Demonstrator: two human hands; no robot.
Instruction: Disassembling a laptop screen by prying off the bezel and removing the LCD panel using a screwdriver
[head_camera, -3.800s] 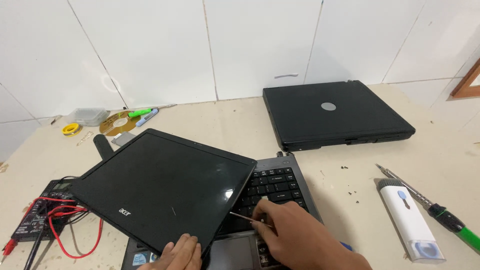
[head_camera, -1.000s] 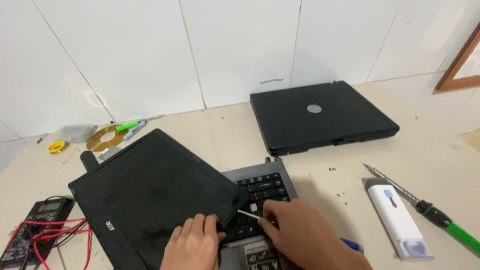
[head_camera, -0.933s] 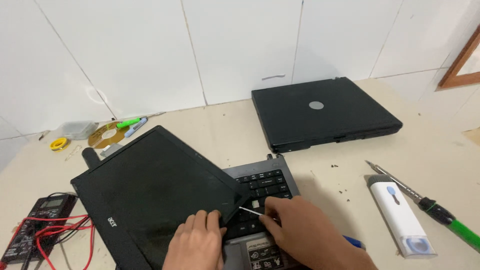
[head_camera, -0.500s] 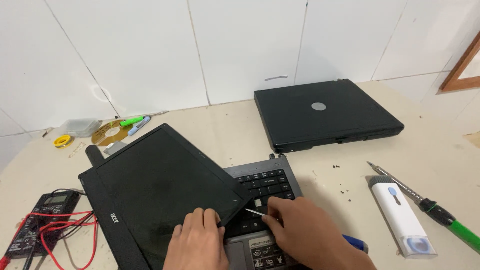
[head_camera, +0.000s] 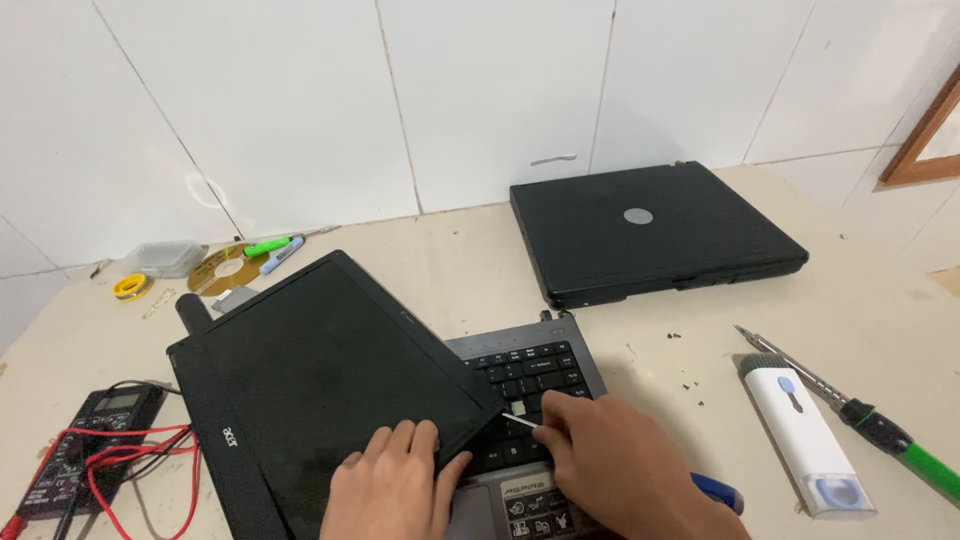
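A detached black laptop screen panel lies askew over the left part of a laptop base with a black keyboard. My left hand rests flat on the panel's near right corner, fingers at its edge. My right hand lies on the keyboard and pinches a thin white stick-like tool, whose tip points at the panel's corner edge.
A second, shut black laptop sits at the back right. A white oblong cleaning kit and a green-handled screwdriver lie to the right. A multimeter with red leads is at the left; a disc, pens and a small box are near the wall.
My left hand has slid right along the panel to its near corner. My right hand stays on the keyboard with the thin tool at the panel's edge. The camera has shifted a little.
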